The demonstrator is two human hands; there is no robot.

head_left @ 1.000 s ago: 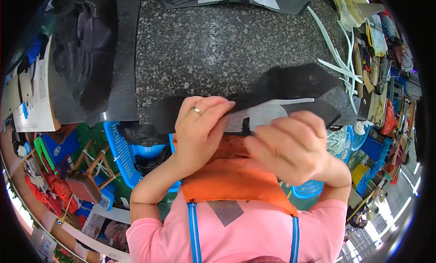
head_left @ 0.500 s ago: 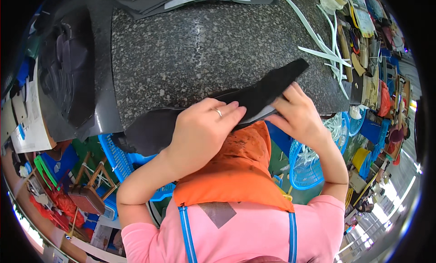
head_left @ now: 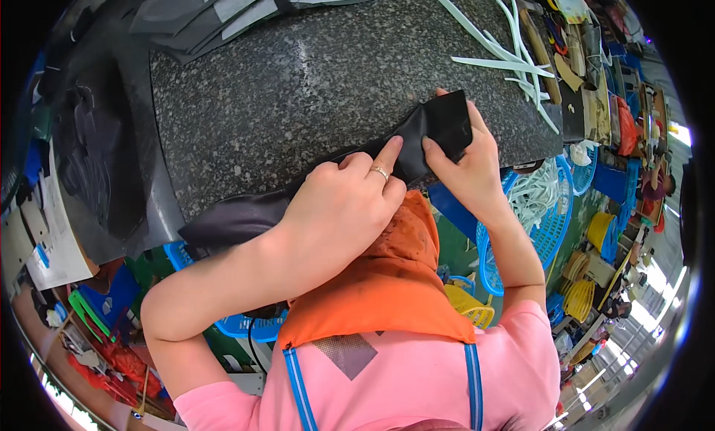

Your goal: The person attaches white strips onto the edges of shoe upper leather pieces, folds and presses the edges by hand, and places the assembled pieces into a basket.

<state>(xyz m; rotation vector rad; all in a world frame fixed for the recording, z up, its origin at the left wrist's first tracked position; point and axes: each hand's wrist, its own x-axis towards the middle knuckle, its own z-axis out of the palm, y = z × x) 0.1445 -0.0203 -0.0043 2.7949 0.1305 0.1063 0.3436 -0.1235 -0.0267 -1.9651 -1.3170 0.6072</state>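
A long strip of black leather-like material (head_left: 421, 144) lies along the near edge of the speckled dark stone slab (head_left: 298, 81). My right hand (head_left: 477, 167) pinches its right end, thumb on the near face and fingers behind, so that this end stands raised and bent. On the middle of the strip, my left hand (head_left: 339, 208), with a ring on one finger, presses with its fingers curled; its index fingertip rests by the bend. The left end of the strip (head_left: 238, 219) droops past the slab's edge. My left hand hides part of the middle.
Stacked dark pieces with pale patches (head_left: 246, 10) lie at the slab's far side. Pale green strips (head_left: 506, 62) are strewn at the far right. A blue basket (head_left: 547, 241) of similar strips stands below on the right. Left of the slab lie dark cut pieces (head_left: 97, 155).
My right hand has shifted its grip, and the strip's right end now shows a smooth, shinier face instead of a matte one. My left hand has turned, its index finger now extended farther along the strip.
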